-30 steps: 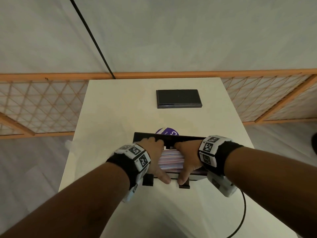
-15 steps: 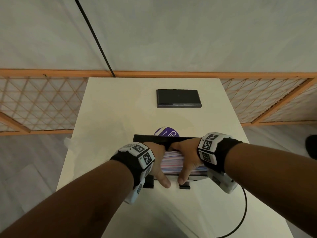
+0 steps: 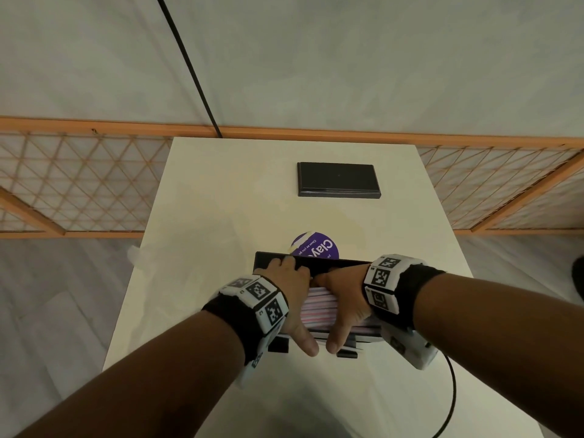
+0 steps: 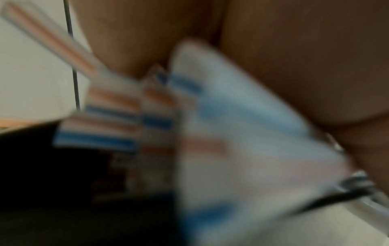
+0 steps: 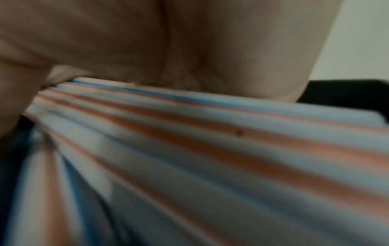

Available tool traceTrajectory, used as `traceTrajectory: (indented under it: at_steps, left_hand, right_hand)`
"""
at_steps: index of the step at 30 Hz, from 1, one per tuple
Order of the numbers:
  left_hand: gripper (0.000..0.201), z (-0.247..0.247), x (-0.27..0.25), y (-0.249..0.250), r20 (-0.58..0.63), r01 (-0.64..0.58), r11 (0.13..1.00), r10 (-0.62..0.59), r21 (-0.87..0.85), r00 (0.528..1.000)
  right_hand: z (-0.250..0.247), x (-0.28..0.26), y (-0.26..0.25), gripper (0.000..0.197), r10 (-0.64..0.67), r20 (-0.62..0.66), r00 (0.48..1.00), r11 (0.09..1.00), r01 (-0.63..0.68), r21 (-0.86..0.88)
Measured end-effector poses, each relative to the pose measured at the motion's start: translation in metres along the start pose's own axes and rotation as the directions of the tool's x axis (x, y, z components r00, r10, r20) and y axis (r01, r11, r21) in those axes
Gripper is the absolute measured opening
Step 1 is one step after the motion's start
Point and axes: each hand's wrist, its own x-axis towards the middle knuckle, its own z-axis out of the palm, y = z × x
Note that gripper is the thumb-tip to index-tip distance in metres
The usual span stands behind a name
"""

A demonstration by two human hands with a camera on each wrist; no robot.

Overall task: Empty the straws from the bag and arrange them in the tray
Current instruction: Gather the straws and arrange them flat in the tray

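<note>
Left hand [image 3: 292,298] over the left part of the bundle of thin red-, blue- and white-striped plastic straws [image 3: 328,311], fingers curled over the far side, thumb at the near edge. Straws inside the shallow black rectangular tray [image 3: 271,259], between both palms. Right hand [image 3: 344,298] clamped the same way just right of the left. Best done by squeezing evenly and tapping ends flush before letting go. Count: one tray, one flat black rectangular slab [image 3: 338,180] well beyond, one purple round label [image 3: 319,248] just past the grip; straws too many and blurred to count.
</note>
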Motion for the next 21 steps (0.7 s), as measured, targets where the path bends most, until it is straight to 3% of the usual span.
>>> traceTrajectory:
  at_steps: [4,9,12,16,18,20,21]
  left_hand:
    - [0.097,0.001,-0.002,-0.005,0.018,-0.039,0.993,0.041,-0.11,0.999]
    - [0.092,0.002,0.0,-0.006,0.0,-0.073,0.986,0.073,-0.148,0.997]
    - [0.095,0.004,0.004,-0.01,-0.016,-0.102,0.976,0.101,-0.191,0.995]
    - [0.088,0.0,-0.003,-0.014,-0.133,-0.14,0.926,0.098,-0.351,0.986]
    - [0.067,-0.003,-0.013,-0.023,-0.35,-0.207,0.841,0.023,-0.5,0.936]
    - [0.059,-0.001,-0.022,-0.037,-0.555,-0.327,0.651,-0.176,-0.685,0.813]
    - [0.063,0.002,-0.025,-0.043,-0.59,-0.384,0.532,-0.295,-0.755,0.751]
  right_hand:
    - [0.002,-0.002,-0.002,0.101,-0.028,-0.042,0.999,0.998,0.03,0.048]
    - [0.001,-0.003,-0.001,0.091,-0.036,-0.004,0.999,0.995,0.036,0.097]
    - [0.003,-0.004,-0.001,0.097,-0.053,-0.035,0.998,0.994,0.056,0.095]
    - [0.005,-0.005,0.0,0.092,-0.057,-0.06,0.997,0.988,0.065,0.142]
    - [0.008,-0.004,0.002,0.073,0.0,-0.024,1.0,0.984,0.005,0.18]
    - [0.008,-0.003,0.004,0.066,0.046,0.008,0.999,0.981,-0.047,0.191]
    - [0.009,-0.002,0.004,0.069,0.061,0.018,0.998,0.98,-0.063,0.19]
